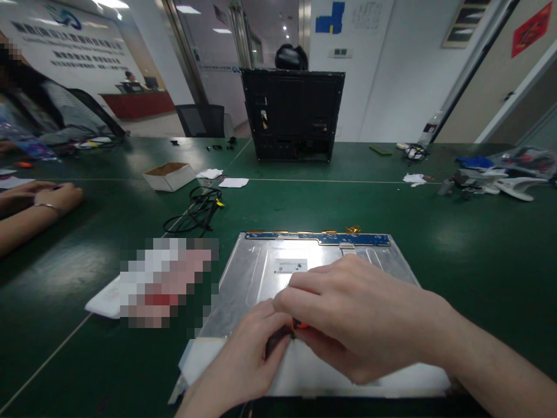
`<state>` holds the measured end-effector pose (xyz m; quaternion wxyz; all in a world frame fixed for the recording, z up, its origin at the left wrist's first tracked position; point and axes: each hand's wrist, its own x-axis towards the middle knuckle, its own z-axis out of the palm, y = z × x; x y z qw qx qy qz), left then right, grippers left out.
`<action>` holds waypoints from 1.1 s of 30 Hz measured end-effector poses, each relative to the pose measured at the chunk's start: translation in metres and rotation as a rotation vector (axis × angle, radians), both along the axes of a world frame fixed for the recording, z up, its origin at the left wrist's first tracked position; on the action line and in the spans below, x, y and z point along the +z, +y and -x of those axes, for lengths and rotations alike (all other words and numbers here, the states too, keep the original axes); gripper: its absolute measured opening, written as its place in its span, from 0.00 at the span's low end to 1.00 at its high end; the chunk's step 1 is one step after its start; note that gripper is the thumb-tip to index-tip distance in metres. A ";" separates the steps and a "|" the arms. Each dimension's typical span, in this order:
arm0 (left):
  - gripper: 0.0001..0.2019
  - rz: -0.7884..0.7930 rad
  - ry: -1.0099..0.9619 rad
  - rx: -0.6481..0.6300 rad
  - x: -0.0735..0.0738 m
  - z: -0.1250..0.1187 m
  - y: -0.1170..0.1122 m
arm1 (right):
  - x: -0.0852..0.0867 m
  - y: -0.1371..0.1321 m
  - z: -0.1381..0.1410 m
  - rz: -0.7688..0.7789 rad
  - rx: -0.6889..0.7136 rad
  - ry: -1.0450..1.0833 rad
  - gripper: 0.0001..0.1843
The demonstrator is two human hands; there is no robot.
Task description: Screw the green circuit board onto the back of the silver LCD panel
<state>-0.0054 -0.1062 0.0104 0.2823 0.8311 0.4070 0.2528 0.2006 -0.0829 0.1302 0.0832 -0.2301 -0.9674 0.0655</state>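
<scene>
A display panel (237, 284) with a silver metal back lies flat on the table in front of me. Along its far edge runs a narrow blue circuit board (300, 237). My right hand (357, 319) is closed over the panel's near half, around a small orange-and-black tool (298, 324) that is mostly hidden by the fingers. My left hand (243, 360) meets it from the left, thumb and forefinger pinched by the tool's lower end. What the left fingers hold is hidden. White film (204, 355) covers the panel's near edge beneath both wrists.
A black screen housing (296, 116) stands upright at the back. Left of the panel are a coiled black cable (191, 212), an open carton (169, 177) and a partly blurred-out flat object (104, 299). Another person's hands (56, 200) rest far left. Assorted parts (491, 181) lie far right.
</scene>
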 end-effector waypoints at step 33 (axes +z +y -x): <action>0.11 -0.006 -0.005 0.015 0.001 -0.002 0.001 | -0.004 0.002 0.002 -0.058 -0.014 0.009 0.03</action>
